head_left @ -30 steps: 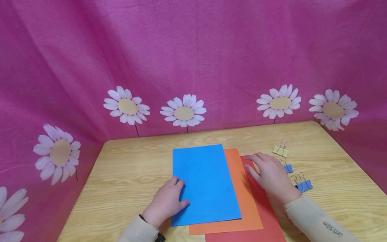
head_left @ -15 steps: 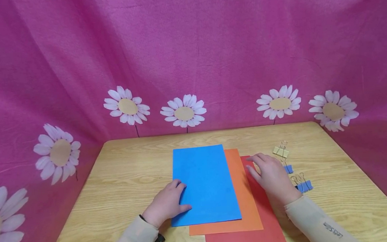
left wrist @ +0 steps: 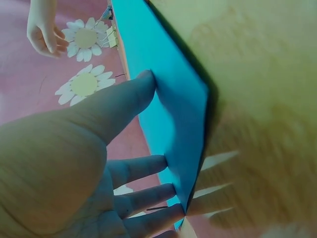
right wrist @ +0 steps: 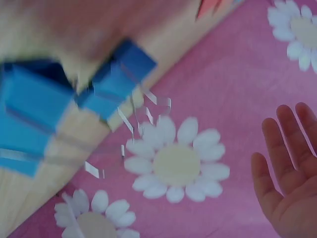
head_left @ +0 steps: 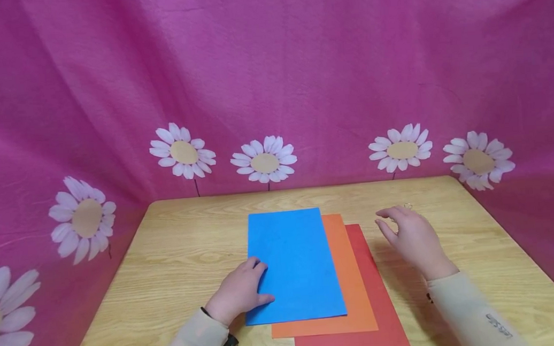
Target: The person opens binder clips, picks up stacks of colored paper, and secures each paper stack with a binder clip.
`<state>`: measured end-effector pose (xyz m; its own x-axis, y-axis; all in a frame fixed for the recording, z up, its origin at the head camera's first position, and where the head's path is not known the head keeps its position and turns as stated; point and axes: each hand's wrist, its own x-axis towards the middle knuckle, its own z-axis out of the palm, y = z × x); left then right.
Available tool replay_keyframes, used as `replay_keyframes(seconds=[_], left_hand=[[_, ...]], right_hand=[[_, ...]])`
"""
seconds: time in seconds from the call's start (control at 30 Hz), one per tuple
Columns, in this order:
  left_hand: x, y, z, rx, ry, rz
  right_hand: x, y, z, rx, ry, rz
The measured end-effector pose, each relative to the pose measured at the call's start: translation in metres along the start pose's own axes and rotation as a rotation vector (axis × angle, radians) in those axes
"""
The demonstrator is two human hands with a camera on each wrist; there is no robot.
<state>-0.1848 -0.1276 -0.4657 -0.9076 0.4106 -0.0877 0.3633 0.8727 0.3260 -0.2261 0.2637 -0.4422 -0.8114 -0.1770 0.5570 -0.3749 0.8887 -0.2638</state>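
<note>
My left hand [head_left: 239, 291] rests at the left edge of a blue sheet [head_left: 294, 257], its thumb on the surface. In the left wrist view the fingertips touch the sheet's edge with the fingers spread. Under the blue sheet lie an orange sheet [head_left: 351, 280] and a red sheet [head_left: 354, 345], each offset to the right and nearer. My right hand [head_left: 414, 244] hovers right of the sheets, fingers loosely bent and holding nothing visible. In the right wrist view, a large blue binder clip [right wrist: 37, 119], a smaller blue one [right wrist: 119, 82] and a pale yellow one [right wrist: 118, 118] lie nearby.
The sheets lie on a wooden table [head_left: 185, 243]. Behind and beside it hangs a pink cloth [head_left: 300, 85] printed with daisies. In the head view the right hand and sleeve cover most of the binder clips.
My right hand has moved right, from the red sheet's right edge to over the binder clips. The left hand and the sheets stay practically in place.
</note>
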Motion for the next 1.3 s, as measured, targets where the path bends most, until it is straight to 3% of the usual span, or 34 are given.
replay_keyframes(seconds=[0.2,0.37,0.53,0.87,1.3], left_hand=[[0.0,0.0,0.002,-0.005,-0.008,0.002],[-0.002,0.0,0.003,-0.015,0.002,0.009],[-0.002,-0.002,0.003,-0.013,0.0,0.01],[-0.001,-0.004,-0.001,-0.029,-0.015,0.009],[0.004,-0.004,0.001,0.007,-0.013,0.005]], right_hand=[[0.005,0.012,-0.023,0.017,0.009,0.082],[0.008,0.019,-0.03,0.007,0.011,0.102],[0.012,0.023,-0.027,-0.001,-0.024,0.087],[0.03,0.038,-0.026,-0.066,0.0,-0.021],[0.046,0.067,-0.021,-0.118,-0.052,-0.025]])
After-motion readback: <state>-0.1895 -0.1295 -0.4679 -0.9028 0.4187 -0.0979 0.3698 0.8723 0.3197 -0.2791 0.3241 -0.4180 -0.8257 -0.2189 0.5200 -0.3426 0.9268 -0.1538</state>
